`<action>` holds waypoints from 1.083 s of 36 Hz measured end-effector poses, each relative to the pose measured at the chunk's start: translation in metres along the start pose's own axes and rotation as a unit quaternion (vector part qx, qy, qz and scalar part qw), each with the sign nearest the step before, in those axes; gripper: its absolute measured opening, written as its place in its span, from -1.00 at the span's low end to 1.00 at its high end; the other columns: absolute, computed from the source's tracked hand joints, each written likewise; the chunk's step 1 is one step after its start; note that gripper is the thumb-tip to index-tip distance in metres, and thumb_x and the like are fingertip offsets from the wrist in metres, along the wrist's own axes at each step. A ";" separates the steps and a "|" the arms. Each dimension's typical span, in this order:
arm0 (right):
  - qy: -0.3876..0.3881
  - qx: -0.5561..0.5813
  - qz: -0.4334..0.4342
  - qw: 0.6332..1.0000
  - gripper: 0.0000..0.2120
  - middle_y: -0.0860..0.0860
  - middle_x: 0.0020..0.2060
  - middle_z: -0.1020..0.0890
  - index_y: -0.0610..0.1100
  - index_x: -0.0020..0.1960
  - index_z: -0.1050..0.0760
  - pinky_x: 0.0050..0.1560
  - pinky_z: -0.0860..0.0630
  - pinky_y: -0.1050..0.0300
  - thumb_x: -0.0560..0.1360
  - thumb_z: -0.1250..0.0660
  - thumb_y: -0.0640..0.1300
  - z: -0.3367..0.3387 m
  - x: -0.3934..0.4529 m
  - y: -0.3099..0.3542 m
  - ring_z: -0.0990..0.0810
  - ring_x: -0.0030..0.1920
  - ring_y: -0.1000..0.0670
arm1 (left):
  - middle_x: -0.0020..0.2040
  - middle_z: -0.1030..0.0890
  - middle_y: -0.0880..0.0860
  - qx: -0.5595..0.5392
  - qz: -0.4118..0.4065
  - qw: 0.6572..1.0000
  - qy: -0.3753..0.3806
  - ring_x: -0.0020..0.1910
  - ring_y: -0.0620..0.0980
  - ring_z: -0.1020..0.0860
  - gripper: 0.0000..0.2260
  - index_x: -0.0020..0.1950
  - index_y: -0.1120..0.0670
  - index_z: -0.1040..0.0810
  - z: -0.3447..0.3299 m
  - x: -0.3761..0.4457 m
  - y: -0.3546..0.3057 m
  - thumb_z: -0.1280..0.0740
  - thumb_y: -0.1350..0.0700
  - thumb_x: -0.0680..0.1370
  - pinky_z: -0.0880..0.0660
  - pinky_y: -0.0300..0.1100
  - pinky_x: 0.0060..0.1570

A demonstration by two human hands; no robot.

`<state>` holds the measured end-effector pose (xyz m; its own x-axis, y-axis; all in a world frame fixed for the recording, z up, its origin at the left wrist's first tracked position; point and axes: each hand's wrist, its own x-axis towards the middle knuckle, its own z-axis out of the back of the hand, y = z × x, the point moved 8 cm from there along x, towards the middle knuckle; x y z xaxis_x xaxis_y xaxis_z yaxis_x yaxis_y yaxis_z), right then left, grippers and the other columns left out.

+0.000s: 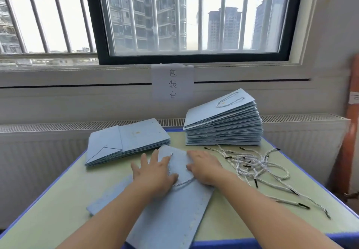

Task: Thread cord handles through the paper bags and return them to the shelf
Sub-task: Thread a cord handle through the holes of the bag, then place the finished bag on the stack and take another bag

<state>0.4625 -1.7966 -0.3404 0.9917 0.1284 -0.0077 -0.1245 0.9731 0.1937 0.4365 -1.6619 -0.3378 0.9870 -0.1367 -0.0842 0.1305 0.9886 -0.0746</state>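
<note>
A flat blue paper bag [171, 210] lies askew on the pale green surface [58, 206], running from the near edge toward the middle. Both hands rest on its far end: the left hand [153, 173] lies flat with fingers spread, the right hand [204, 167] presses palm-down with fingers straight, neither grasping anything. A white twisted cord [183, 182] loops on the bag between the two hands, one end showing near the left fingertips. By the far left edge sits a low stack of bags [126, 141]; at the far right corner stands a taller pile [223, 128], its top bag carrying a cord handle. Loose cords [260, 167] tangle along the right edge. A paper sign [172, 83] hangs on the wall under the window [194, 19].
</note>
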 end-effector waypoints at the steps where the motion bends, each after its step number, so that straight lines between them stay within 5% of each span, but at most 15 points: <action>1: 0.002 0.005 0.009 1.000 -0.52 -0.03 0.50 -0.22 -0.07 0.52 -0.10 0.44 -0.13 0.03 0.64 -0.09 -0.03 0.000 0.001 0.000 -0.18 0.47 -0.07 | 0.58 -0.05 0.02 -0.004 0.007 1.000 0.019 0.52 0.16 -0.08 -0.49 0.55 -0.15 -0.09 -0.002 -0.002 0.004 -0.06 -0.22 0.62 -0.10 0.12 0.42; 5: 0.022 0.008 0.045 0.999 -0.48 0.05 0.52 -0.18 0.02 0.54 -0.07 0.49 -0.02 0.00 0.61 -0.08 -0.19 0.001 0.008 0.005 -0.13 0.50 0.00 | 0.32 -0.44 0.04 0.103 -0.020 0.994 -0.044 0.30 0.11 -0.42 -0.64 0.38 -0.06 -0.41 0.015 -0.015 0.002 -0.02 -0.11 0.67 -0.32 -0.12 -0.04; 8: 0.039 0.011 0.057 0.998 -0.42 0.04 0.52 -0.20 0.03 0.53 -0.12 0.50 0.04 -0.05 0.55 -0.04 -0.28 0.000 0.011 0.016 -0.12 0.51 0.01 | 0.26 -0.52 0.02 0.118 -0.023 0.984 -0.132 0.27 0.05 -0.47 -0.66 0.28 0.01 -0.45 0.034 -0.017 -0.007 -0.02 -0.10 0.68 -0.33 -0.15 0.00; 11: 0.035 0.023 0.051 0.998 -0.51 -0.01 0.50 -0.24 -0.02 0.51 -0.15 0.48 0.04 -0.06 0.59 -0.02 -0.20 -0.005 0.014 0.023 -0.13 0.49 -0.02 | 0.42 -0.37 0.04 0.120 -0.064 0.978 -0.158 0.41 0.06 -0.29 -0.65 0.43 0.02 -0.30 0.026 -0.004 -0.018 -0.01 -0.04 0.68 -0.22 -0.06 0.29; 13: 0.025 0.007 0.039 0.999 -0.53 0.00 0.54 -0.12 -0.07 0.54 -0.06 0.49 0.09 -0.09 0.64 0.05 -0.08 -0.012 0.014 0.024 -0.05 0.52 -0.03 | 0.59 -0.10 0.03 0.070 -0.069 0.990 -0.097 0.56 0.05 -0.03 -0.56 0.57 0.02 -0.07 0.010 0.008 -0.019 0.06 0.01 0.68 0.01 0.04 0.47; 17: 0.027 -0.031 0.004 0.999 -0.47 0.00 0.56 0.12 -0.09 0.57 0.16 0.50 0.22 -0.09 0.67 0.16 0.05 -0.017 0.014 0.019 0.17 0.55 -0.04 | 0.60 0.21 -0.03 -0.016 -0.047 0.999 -0.010 0.57 -0.01 0.23 -0.51 0.61 0.02 0.17 -0.016 0.020 -0.017 0.14 0.03 0.68 0.25 0.09 0.50; 34: 0.006 0.026 -0.059 0.998 -0.41 -0.07 0.56 0.14 -0.16 0.57 0.15 0.51 0.22 -0.05 0.64 0.08 0.07 -0.014 -0.006 0.002 0.19 0.55 -0.06 | 0.59 0.29 0.02 -0.004 -0.003 1.000 -0.018 0.55 0.03 0.32 -0.48 0.59 0.09 0.24 -0.013 0.001 -0.024 0.14 -0.04 0.69 0.31 0.13 0.48; 39: 0.012 0.009 -0.069 0.997 -0.39 -0.08 0.56 0.15 -0.16 0.57 0.15 0.49 0.23 -0.08 0.64 0.10 0.11 -0.020 -0.008 -0.004 0.18 0.55 -0.08 | 0.59 0.29 0.03 -0.052 0.009 0.999 0.008 0.55 0.01 0.30 -0.48 0.58 0.12 0.25 -0.026 -0.011 -0.041 0.13 0.08 0.67 0.32 0.17 0.47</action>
<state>0.4545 -1.7979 -0.3603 0.9983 -0.0029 -0.0583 0.0149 0.9783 0.2065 0.4176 -1.7027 -0.3598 0.9876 -0.1199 -0.1014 0.1008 0.9792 -0.1761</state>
